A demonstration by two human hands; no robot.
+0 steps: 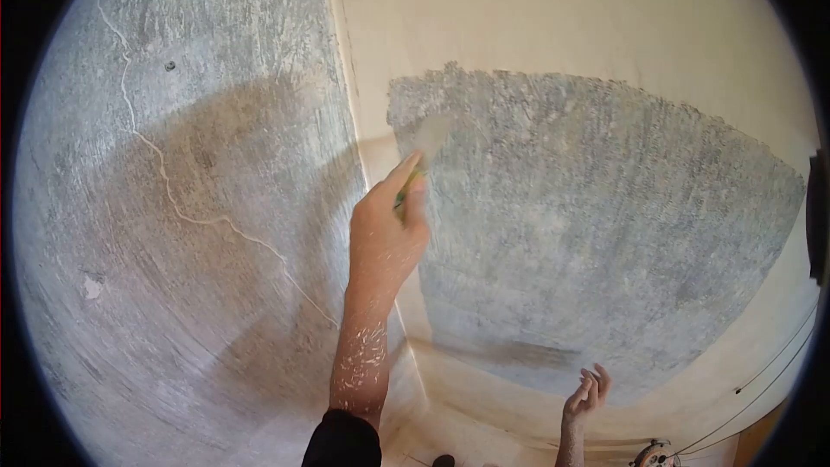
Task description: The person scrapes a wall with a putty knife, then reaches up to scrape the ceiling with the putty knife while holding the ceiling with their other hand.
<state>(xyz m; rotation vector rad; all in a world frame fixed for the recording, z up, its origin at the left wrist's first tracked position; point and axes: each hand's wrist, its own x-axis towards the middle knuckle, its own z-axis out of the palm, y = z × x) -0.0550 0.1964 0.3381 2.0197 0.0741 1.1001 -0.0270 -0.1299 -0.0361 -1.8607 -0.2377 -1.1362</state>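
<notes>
My left hand (389,216) is closed around the green handle of a scraper (432,134). Its pale blade, slightly blurred, lies over the upper left part of a rough grey patch (588,225) on the cream wall, beside the wall corner. Pale flecks cover the forearm below a black sleeve. Low on the right, my right hand (587,393) is raised with its fingers loosely bent and apart, near the lower edge of the grey patch.
A grey, streaked wall (216,294) meets the cream wall (553,9) at the corner, a pale wandering line (164,175) running down it. Thin cables (761,380) cross the lower right near a round fixture (657,453). A dark object (816,216) stands at the right edge.
</notes>
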